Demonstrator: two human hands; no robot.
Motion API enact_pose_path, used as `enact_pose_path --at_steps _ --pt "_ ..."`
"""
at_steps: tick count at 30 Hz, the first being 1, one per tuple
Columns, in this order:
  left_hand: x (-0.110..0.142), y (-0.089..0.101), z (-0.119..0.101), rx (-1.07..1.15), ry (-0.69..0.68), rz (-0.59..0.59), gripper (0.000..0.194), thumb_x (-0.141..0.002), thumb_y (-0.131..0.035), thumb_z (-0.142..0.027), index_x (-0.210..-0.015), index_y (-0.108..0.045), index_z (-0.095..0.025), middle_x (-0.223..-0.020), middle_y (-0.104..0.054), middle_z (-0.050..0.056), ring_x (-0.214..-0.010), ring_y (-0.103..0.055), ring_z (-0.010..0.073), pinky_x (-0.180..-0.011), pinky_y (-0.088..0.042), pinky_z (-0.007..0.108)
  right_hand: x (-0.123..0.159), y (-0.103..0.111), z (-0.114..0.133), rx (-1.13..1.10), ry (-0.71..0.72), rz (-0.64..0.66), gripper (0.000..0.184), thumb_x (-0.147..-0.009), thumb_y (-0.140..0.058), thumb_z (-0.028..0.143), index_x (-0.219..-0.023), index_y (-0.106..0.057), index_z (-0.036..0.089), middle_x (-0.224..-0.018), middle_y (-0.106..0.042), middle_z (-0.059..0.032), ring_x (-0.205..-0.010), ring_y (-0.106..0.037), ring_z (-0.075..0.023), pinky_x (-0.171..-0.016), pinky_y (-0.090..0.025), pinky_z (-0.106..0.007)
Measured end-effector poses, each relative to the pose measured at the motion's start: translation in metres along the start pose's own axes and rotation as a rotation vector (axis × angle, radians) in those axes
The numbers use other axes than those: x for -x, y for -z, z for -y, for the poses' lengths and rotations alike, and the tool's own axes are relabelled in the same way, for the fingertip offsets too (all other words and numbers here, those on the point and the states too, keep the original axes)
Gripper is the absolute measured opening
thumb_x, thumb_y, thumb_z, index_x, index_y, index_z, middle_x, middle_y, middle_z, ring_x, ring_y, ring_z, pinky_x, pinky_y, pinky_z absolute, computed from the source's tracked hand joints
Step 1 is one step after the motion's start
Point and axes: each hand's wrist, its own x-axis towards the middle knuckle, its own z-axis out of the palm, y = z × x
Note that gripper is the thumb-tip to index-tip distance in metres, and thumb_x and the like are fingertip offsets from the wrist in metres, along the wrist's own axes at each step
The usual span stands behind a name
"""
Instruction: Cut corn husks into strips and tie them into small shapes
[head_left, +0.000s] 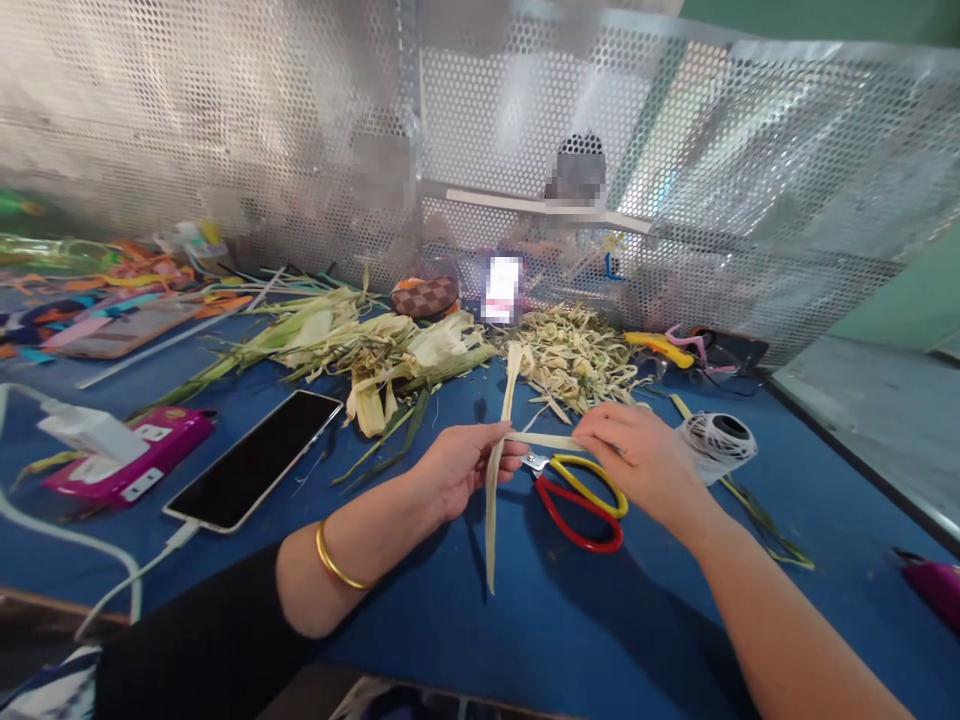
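Note:
My left hand [469, 465] pinches pale corn husk strips [512, 385] where they cross. One strip stands up toward the back, and another end hangs down in front of my fingers. From that crossing a strip runs sideways to my right hand [634, 455], whose fingertips are closed on its other end. Below and between the hands lie scissors [577, 510] with one red and one yellow handle; their blades are partly hidden behind my left fingers. Beside my right hand is a white spool of thread or film [716, 445], partly covered by the hand.
Corn husks [360, 350] and a heap of shredded husk [577, 360] lie behind my hands. To the left are a smartphone [255, 460] on a cable and a magenta power strip [131, 455]. A perforated metal screen [495, 120] rises at the back of the blue table [420, 620].

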Motion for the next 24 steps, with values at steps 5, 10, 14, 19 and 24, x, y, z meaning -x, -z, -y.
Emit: enact_pose_path --at_steps 5,10,14,19,24 --pt "-0.002 0.002 0.003 -0.025 -0.046 0.014 0.02 -0.083 -0.06 -0.022 -0.072 -0.067 -0.007 -0.066 -0.068 0.006 -0.05 -0.057 0.0077 -0.048 -0.049 0.016 0.0 0.002 0.002 0.041 -0.001 -0.028 0.025 -0.092 -0.045 0.028 -0.079 -0.065 0.02 -0.079 -0.066 -0.0055 -0.076 -0.058 -0.0202 -0.073 -0.038 -0.034" --pt "-0.006 0.003 0.005 -0.03 -0.052 0.035 0.016 -0.083 -0.062 -0.022 -0.075 -0.066 -0.009 -0.069 -0.069 0.006 -0.049 -0.057 0.0077 -0.047 -0.048 0.017 0.001 0.005 0.004 -0.213 -0.26 0.082 0.026 -0.09 -0.045 0.034 -0.069 -0.054 0.021 -0.063 -0.057 0.0007 -0.06 -0.051 -0.0145 -0.056 -0.037 -0.027" --pt "-0.005 0.003 0.006 -0.055 -0.046 0.093 0.023 -0.085 -0.058 -0.026 -0.074 -0.067 -0.009 -0.072 -0.071 0.008 -0.051 -0.058 0.0082 -0.049 -0.048 0.017 0.0 0.009 0.006 -0.452 -0.391 0.088 0.021 -0.086 -0.048 0.037 -0.077 -0.057 0.021 -0.061 -0.057 0.002 -0.057 -0.053 -0.0137 -0.056 -0.041 -0.026" --pt "-0.003 0.002 0.006 -0.104 -0.031 0.193 0.029 -0.087 -0.048 -0.02 -0.076 -0.071 -0.007 -0.083 -0.072 0.011 -0.06 -0.063 0.0104 -0.054 -0.049 0.017 -0.001 0.014 0.01 -0.82 -0.434 -0.002 0.022 -0.079 -0.06 0.038 -0.088 -0.069 0.02 -0.072 -0.064 -0.001 -0.062 -0.057 -0.0136 -0.061 -0.047 -0.027" --pt "-0.003 0.001 0.007 -0.147 -0.036 0.242 0.021 -0.077 -0.054 -0.014 -0.074 -0.073 -0.007 -0.079 -0.072 0.011 -0.058 -0.061 0.0089 -0.053 -0.048 0.014 0.001 0.011 0.01 -1.079 -0.454 -0.039 0.015 -0.074 -0.069 0.034 -0.08 -0.072 0.021 -0.069 -0.065 0.0001 -0.061 -0.058 -0.0116 -0.062 -0.049 -0.026"
